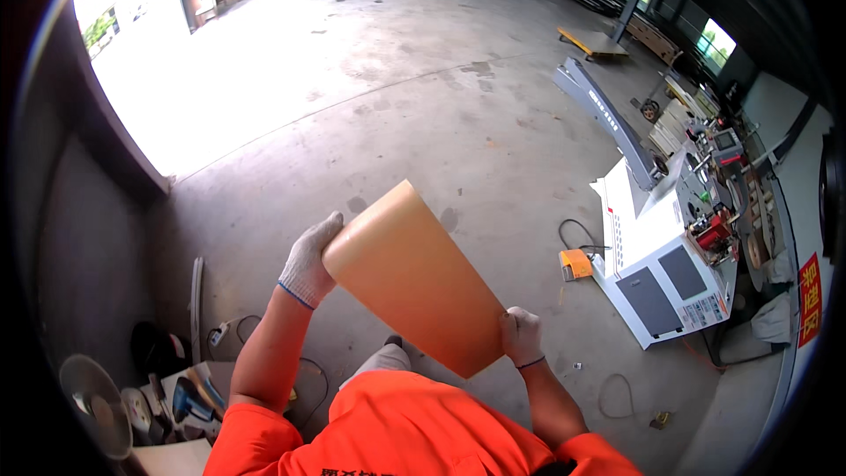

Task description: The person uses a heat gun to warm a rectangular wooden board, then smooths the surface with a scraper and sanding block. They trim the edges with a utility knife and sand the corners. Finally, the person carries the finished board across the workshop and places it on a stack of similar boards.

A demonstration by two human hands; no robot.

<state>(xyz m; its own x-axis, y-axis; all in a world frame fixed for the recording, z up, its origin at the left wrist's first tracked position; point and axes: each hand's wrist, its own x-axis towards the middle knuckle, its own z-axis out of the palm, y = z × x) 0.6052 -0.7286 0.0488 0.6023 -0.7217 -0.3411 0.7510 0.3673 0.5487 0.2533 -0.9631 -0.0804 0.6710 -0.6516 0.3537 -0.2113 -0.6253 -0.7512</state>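
Between my two hands is a wide tan-orange piece (421, 286), flat along its length and rounded over at its far left end. Whether it is a solid board or a looped sheet, I cannot tell. My left hand (311, 256), in a white knit glove, is closed at the rounded end, with its fingers partly hidden behind the piece. At the near right end my right hand (523, 335), also gloved, pinches the corner. The piece is held tilted in the air above the concrete floor (379, 150), in front of my orange shirt.
On the right stands a white and grey machine (652, 256) with a long grey arm (608, 119). An orange foot pedal (575, 264) and cables lie beside it. At lower left are a bench (172, 458), a blue tool (189, 398) and a round disc (95, 405). Farther back is a yellow cart (592, 42).
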